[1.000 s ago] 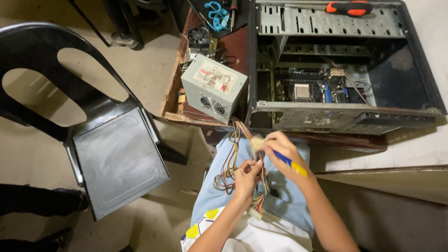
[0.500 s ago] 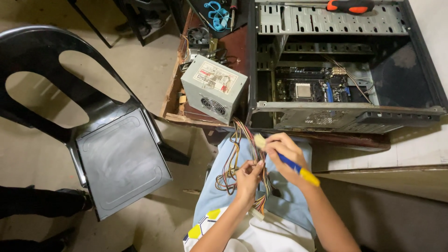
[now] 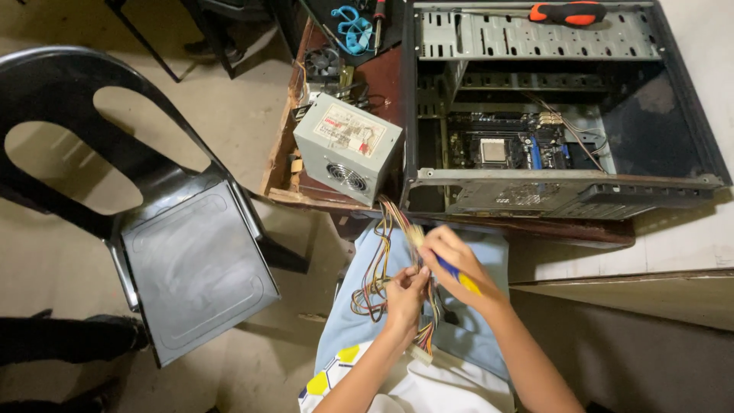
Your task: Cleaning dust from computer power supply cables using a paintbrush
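Two hands at one cable bundle (image 3: 382, 264) trailing lapward from grey power supply (image 3: 348, 147) on table (image 3: 306, 187): left hand (image 3: 405, 294) pinching wires, right hand (image 3: 451, 256) closed around, probably, a blue-yellow tool (image 3: 459, 277), nearer the supply.

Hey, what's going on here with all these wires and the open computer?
A seated person holds a bundle of coloured wires over their lap. The left hand pinches the wires, and the right hand grips a blue and yellow handled tool beside them. The wires run up to a grey metal power supply box on the wooden table, next to an open black computer case.
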